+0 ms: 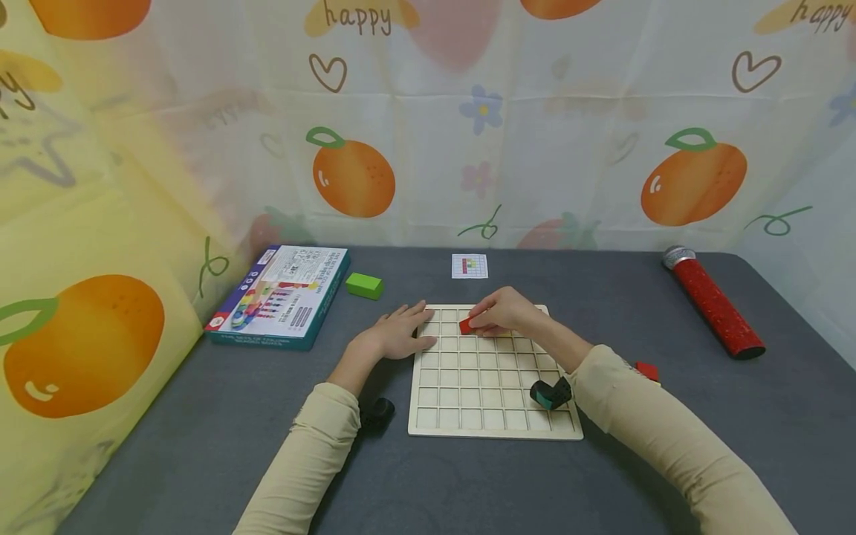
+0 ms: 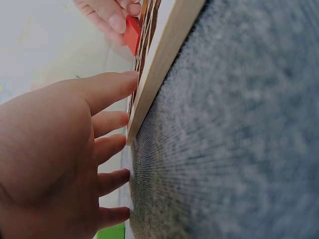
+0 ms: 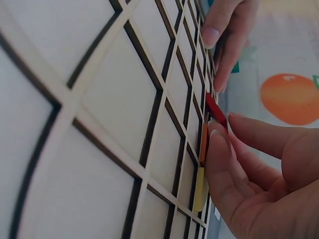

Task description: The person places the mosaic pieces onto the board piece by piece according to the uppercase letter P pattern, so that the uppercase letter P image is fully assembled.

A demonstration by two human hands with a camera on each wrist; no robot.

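Observation:
A pale wooden grid board (image 1: 461,399) lies on the grey table. My right hand (image 1: 504,312) pinches a small red tile (image 1: 466,325) between thumb and fingertips at the board's far rows. In the right wrist view the red tile (image 3: 216,112) is tilted over the grid, and an orange tile (image 3: 203,144) and a yellow tile (image 3: 200,189) sit in cells beside the fingers. My left hand (image 1: 397,332) rests at the board's far left corner, fingers spread and straight. In the left wrist view its thumb tip (image 2: 130,82) is right at the wooden edge.
A teal and white game box (image 1: 287,297) lies at the left, a green block (image 1: 364,286) next to it. A small pattern card (image 1: 469,266) is behind the board. At the right lies a red microphone (image 1: 715,308); a red piece (image 1: 646,370) shows past my right sleeve.

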